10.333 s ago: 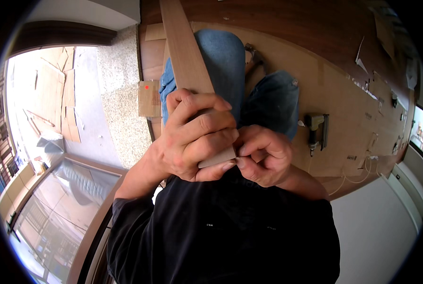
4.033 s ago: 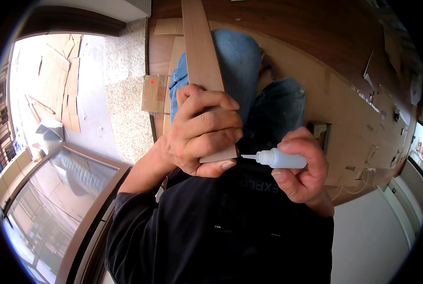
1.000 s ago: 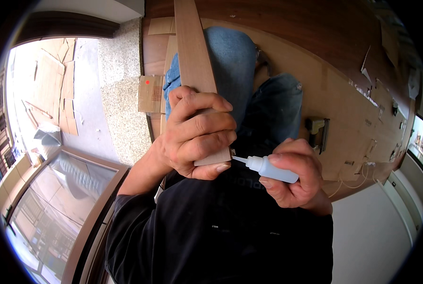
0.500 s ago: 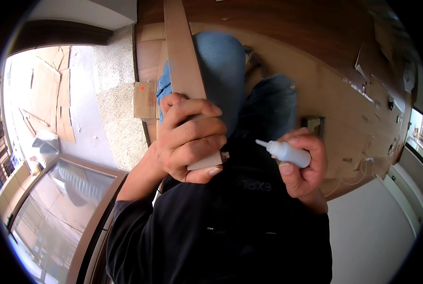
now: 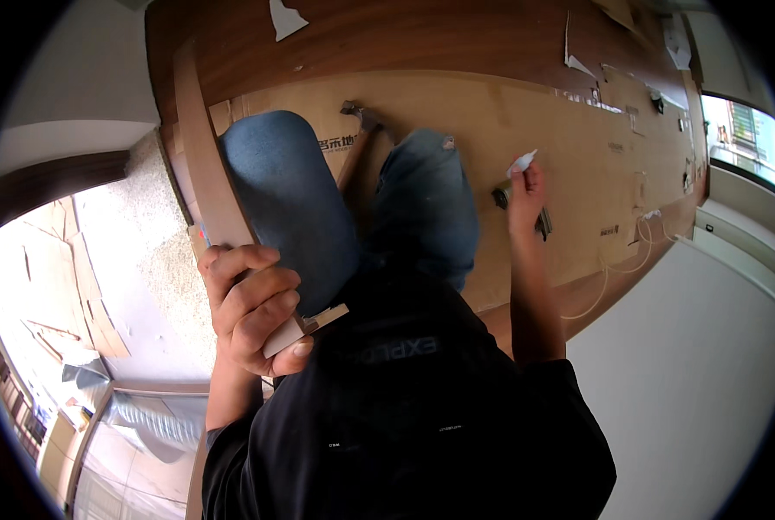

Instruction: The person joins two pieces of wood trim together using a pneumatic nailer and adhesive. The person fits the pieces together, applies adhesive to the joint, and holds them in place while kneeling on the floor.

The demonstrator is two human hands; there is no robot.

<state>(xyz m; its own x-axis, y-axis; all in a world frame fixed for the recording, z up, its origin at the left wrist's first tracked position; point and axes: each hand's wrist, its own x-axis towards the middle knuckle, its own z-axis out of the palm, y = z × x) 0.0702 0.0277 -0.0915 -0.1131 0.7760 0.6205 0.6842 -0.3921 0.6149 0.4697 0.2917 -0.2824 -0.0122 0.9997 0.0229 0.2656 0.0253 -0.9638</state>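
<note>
My left hand [image 5: 253, 303] is wrapped round the near end of a long wooden board [image 5: 210, 165], which slants away past my left knee. A small light wooden piece [image 5: 327, 319] sticks out sideways at the board's near end. Stretched out to the right, my right hand [image 5: 528, 195] grips a small white squeeze bottle [image 5: 521, 164] with a pointed nozzle, its tip facing up and right. Just beneath that hand lies a dark metallic tool [image 5: 543, 224], mostly covered, its kind unclear.
A claw hammer [image 5: 360, 143] lies between my knees on flattened cardboard [image 5: 457, 100]. Dark wood flooring [image 5: 387, 35] borders the cardboard at the far side. A thin pale cable [image 5: 606, 282] curls at the right, beside a white panel [image 5: 691, 373]. A glass-paned frame [image 5: 145, 451] stands lower left.
My right hand has moved from near my chest outward and away to the right, carrying the bottle. The view has swung right. My left hand still grips the board.
</note>
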